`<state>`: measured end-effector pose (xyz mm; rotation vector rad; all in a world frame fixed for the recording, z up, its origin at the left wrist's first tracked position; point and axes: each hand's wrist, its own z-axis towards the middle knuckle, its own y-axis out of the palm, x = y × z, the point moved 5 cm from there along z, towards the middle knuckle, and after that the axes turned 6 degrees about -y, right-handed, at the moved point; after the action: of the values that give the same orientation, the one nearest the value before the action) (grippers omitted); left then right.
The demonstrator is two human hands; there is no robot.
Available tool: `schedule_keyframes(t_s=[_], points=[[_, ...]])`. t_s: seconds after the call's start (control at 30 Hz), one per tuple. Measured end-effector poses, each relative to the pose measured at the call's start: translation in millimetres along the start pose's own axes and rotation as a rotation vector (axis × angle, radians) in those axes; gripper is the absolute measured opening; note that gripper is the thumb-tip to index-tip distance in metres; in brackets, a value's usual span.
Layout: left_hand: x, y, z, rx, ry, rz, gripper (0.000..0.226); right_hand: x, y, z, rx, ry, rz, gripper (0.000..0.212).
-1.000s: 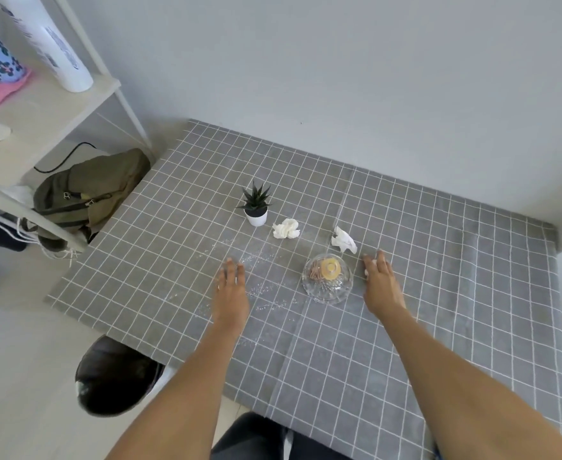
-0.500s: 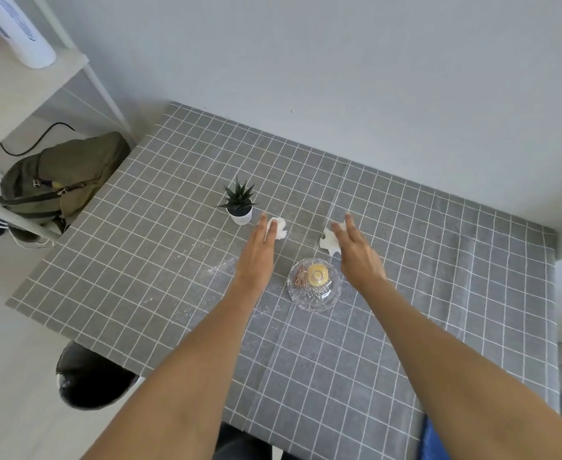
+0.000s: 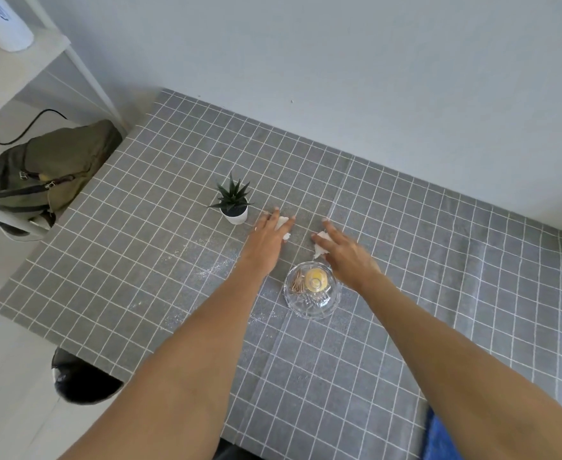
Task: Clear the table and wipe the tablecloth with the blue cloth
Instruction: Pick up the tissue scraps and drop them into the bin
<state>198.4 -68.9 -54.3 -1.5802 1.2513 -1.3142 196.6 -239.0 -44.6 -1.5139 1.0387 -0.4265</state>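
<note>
A grey checked tablecloth (image 3: 140, 260) covers the table, with white crumbs scattered near its middle. My left hand (image 3: 268, 240) lies flat over a crumpled white tissue (image 3: 283, 222), fingers spread. My right hand (image 3: 346, 252) rests on a second white tissue (image 3: 319, 247), fingers apart. A small potted succulent (image 3: 234, 204) stands just left of my left hand. A glass bowl (image 3: 312, 290) with a yellow item and clips sits below my hands. A strip of blue cloth (image 3: 439, 439) shows at the bottom right edge.
A white shelf (image 3: 24, 61) stands at the left with an olive backpack (image 3: 50, 167) on its lower level. A black stool (image 3: 80, 380) sits under the table's near left edge. The wall runs along the table's far side.
Both hands have slid forward from beside the glass bowl onto the two white tissues. The view has shifted slightly.
</note>
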Motion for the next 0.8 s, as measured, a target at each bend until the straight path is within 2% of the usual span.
schedule_keyframes(t_s=[0.3, 0.47, 0.63, 0.8], points=[[5, 0, -17, 0.136, 0.018, -0.061, 0.048, -3, 0, -1, 0.022, 0.077, -0.013, 0.049], [0, -3, -33, 0.146, -0.027, -0.015, 0.056, -3, -4, -1, 0.038, 0.098, -0.021, 0.048], [-4, -14, -55, 0.158, -0.065, -0.028, 0.059, -5, -19, -3, 0.159, 0.131, 0.036, 0.045], [-23, -27, -94, 0.201, -0.192, -0.052, 0.057, -37, -46, 5, 0.268, 0.106, 0.035, 0.051]])
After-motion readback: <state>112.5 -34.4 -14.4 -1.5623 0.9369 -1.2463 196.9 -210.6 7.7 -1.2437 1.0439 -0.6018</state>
